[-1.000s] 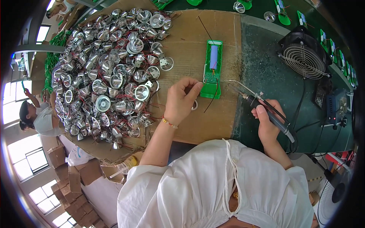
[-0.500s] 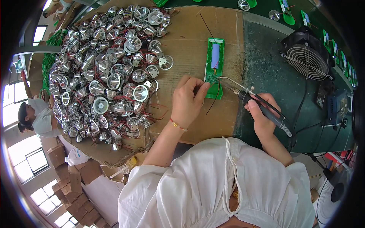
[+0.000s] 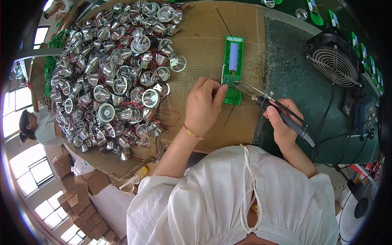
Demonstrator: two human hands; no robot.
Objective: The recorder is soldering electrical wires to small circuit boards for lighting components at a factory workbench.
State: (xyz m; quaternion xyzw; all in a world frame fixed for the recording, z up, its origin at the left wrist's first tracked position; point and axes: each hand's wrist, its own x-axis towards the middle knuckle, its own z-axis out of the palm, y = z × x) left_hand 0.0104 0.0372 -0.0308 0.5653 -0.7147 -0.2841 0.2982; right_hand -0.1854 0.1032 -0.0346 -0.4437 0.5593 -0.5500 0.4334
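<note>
A green plastic casing (image 3: pixel 239 61) lies on the cardboard ahead of me, with a purple cylindrical battery (image 3: pixel 233 56) and a small green circuit board (image 3: pixel 229 81) inside it. My left hand (image 3: pixel 204 100) is at the board's left edge, thumb and fingers drawn together; whatever they pinch is hidden. In my right hand (image 3: pixel 284 124) is a soldering iron (image 3: pixel 289 121) with a thin curved metal tube fixed alongside. Its tip and the tube's end reach the board from the right. A thin black wire (image 3: pixel 224 22) sticks out past the casing's far end, and another dark strand hangs below the board.
A large heap of silver reflector cups (image 3: pixel 107 93) with red wires covers the left of the cardboard (image 3: pixel 200 49). A black fan with a wire guard (image 3: pixel 332 67) stands at the right on the dark green table (image 3: pixel 286 53). More green casings (image 3: pixel 316 17) line the far right.
The whole view has shifted slightly. Both hands keep nearly the same places at the board, and the dark strand below it hangs a little differently.
</note>
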